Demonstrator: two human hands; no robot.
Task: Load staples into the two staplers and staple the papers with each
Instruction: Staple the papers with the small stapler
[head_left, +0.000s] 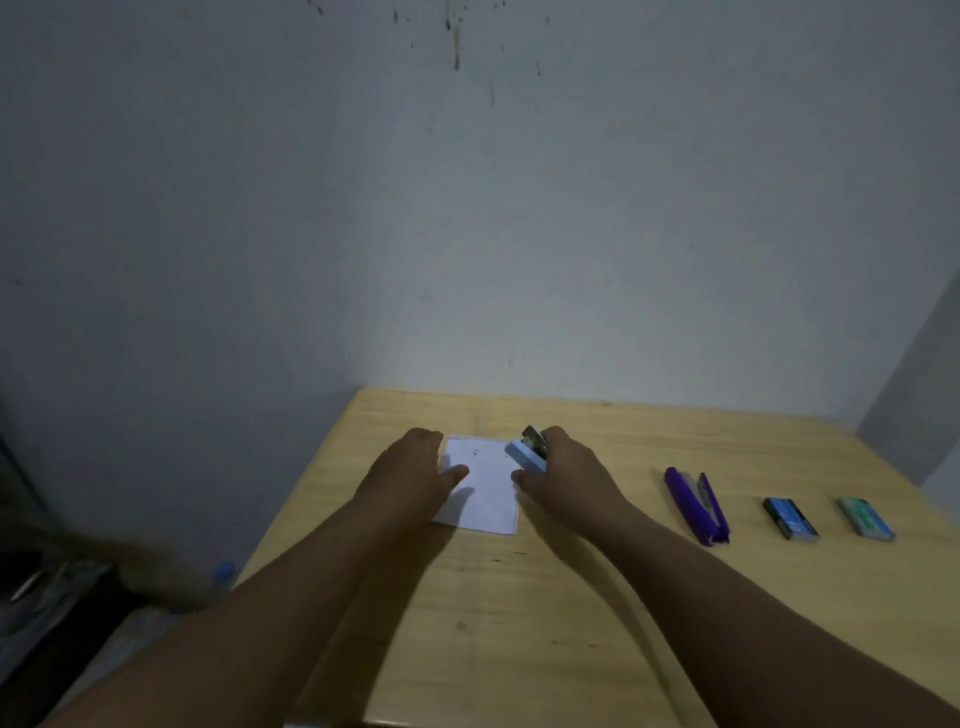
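Note:
A small stack of white papers (485, 496) lies on the wooden table (519, 597). My left hand (410, 470) rests flat on the papers' left edge, fingers spread. My right hand (563, 470) grips a light blue stapler (527, 454) at the papers' top right corner, its metal part showing above. To the right, a purple stapler (696, 506) lies opened out on the table. Further right sit a blue staple box (789, 518) and a green staple box (865, 517).
The table stands against a pale wall (467, 234) with dark stains near the top. A corner wall closes in at the far right. Left of the table, lower down, lie a blue-capped bottle (223, 574) and dark clutter.

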